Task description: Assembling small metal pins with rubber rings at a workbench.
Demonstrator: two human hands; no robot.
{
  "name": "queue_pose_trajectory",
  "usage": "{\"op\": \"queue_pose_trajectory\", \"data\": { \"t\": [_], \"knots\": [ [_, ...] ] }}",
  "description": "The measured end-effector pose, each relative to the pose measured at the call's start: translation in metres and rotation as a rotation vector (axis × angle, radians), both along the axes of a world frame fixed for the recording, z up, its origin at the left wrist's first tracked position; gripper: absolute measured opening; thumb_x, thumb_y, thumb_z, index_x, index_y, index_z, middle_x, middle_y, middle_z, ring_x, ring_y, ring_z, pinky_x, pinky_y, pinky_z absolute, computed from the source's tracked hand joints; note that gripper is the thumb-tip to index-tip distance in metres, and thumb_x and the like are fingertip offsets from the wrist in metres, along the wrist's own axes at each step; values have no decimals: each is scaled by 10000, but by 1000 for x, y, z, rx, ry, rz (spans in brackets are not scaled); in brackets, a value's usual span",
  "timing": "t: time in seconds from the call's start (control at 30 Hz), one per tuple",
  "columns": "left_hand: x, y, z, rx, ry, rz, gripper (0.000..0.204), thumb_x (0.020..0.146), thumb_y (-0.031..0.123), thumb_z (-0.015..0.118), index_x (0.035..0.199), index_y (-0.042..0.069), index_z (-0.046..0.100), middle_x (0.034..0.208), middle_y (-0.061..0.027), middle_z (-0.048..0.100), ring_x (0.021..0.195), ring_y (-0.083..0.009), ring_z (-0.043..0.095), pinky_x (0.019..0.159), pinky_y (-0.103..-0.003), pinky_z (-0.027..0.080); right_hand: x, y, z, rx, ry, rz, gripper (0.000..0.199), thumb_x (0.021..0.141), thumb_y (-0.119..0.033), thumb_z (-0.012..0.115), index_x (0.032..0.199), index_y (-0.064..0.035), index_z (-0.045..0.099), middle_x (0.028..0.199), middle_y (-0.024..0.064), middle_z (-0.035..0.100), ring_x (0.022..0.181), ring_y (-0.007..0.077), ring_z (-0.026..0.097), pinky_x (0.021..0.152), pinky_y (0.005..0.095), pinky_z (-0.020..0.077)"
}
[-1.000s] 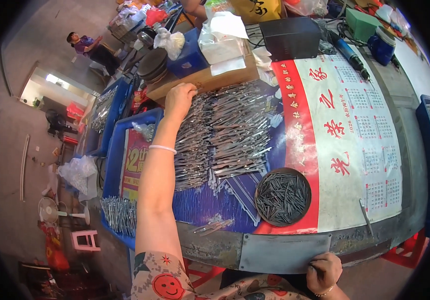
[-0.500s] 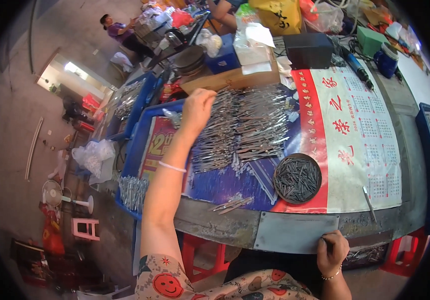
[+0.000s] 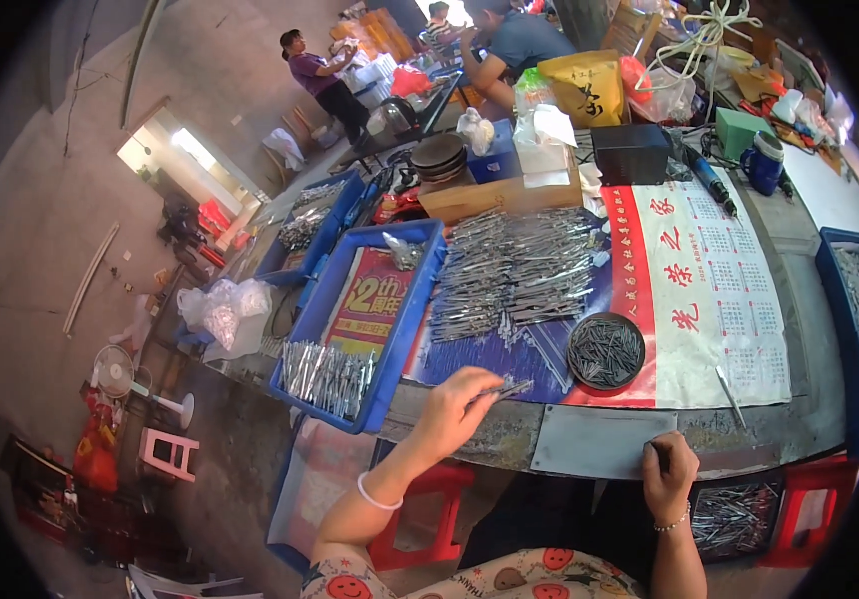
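Note:
My left hand (image 3: 457, 411) is closed round a few slim, pointed metal pieces (image 3: 511, 388) above the near table edge. Their tips stick out to the right of the fingers. Curled closed, my right hand (image 3: 670, 479) rests at the right edge of a flat grey plate (image 3: 589, 444); anything inside that fist is hidden. Beyond the left hand, two dense rows of slim silvery metal pieces (image 3: 549, 265) lie on a blue printed sheet. A round dark bowl (image 3: 639, 371) of short dark metal pins stands right of them.
On the left, a blue tray (image 3: 349, 423) holds bundled metal pieces. A calendar sheet (image 3: 694, 369) covers the table's right side, with a slim silver tool (image 3: 730, 396) on it. Behind stand a black box (image 3: 631, 155) and a blue cup (image 3: 764, 165). Other people are farther back.
My left hand has come back from the far end of the metal rows to the near table edge, where it grips metal pieces. My right hand stays at the plate. The view has shifted.

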State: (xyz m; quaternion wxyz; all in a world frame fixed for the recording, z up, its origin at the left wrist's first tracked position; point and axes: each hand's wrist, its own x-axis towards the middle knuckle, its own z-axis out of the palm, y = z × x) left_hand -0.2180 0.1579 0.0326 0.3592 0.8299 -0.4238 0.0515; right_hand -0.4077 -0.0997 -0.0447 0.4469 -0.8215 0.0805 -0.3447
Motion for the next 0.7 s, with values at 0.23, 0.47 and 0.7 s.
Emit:
{"op": "queue_pose_trajectory", "data": {
  "t": [0.23,0.47,0.7],
  "knots": [
    [-29,12,-14,-25,88,17,179,839,20,618,1017,7,623,989,-145,634,924,-305,632,776,-346,503,-1,1,0,6,-19,-5,74,799,-4,596,791,1,523,677,121,505,556,241,500,532,307,387],
    [-56,-4,-24,-33,153,-50,187,841,17,621,1027,24,628,1016,-139,636,936,-295,633,796,-343,504,-2,0,0,-2,16,-7,79,774,2,616,795,-9,540,695,149,548,592,330,550,541,357,423],
    [-68,-10,-35,-13,126,-97,216,840,7,616,1055,29,618,1030,-144,628,937,-313,624,781,-361,511,-2,0,-2,9,18,0,90,778,-5,623,798,-12,536,693,149,549,593,330,552,541,364,423]
  ]
}}
